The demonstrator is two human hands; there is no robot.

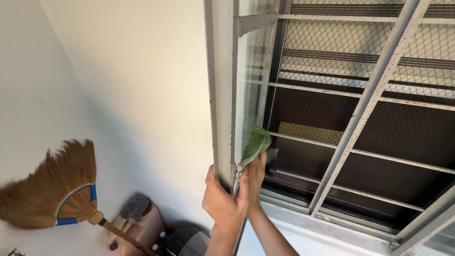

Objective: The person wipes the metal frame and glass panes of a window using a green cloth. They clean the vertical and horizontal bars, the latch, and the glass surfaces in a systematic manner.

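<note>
**Hands on open window pane**

Left hand (222,201) fingers wrap the window frame (222,95) edge, steadying it. Right hand (253,173) fingers press a green cloth (257,141) flat against the glass (251,85). Metal grille (369,99) behind; broom (52,189) leans on the white wall (132,71).

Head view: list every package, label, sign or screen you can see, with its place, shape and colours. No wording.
Jug: bottom left under the broom, squat pinkish-brown plastic container with a grey cap; small round blue and red marks on its side.
Bag: bottom edge beside the jug, dark with a clear sheen, crumpled.
No signs or screens in view.
</note>
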